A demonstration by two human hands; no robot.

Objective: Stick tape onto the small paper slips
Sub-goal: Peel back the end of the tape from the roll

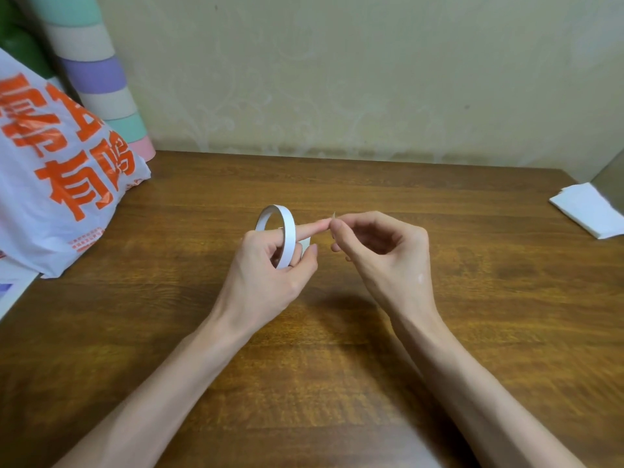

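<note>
A white tape roll stands on edge above the middle of the wooden table, held by my left hand. That hand's forefinger passes through the ring and points right; its other fingers curl round the roll from below. A small white piece shows behind the left fingers. My right hand pinches a tiny strip end between thumb and forefinger, right at the left forefinger's tip. A stack of white paper slips lies at the table's far right edge, well away from both hands.
A white plastic bag with orange print leans at the table's left side. Behind it stands a pastel-striped roll against the wall. The wall runs along the table's far edge.
</note>
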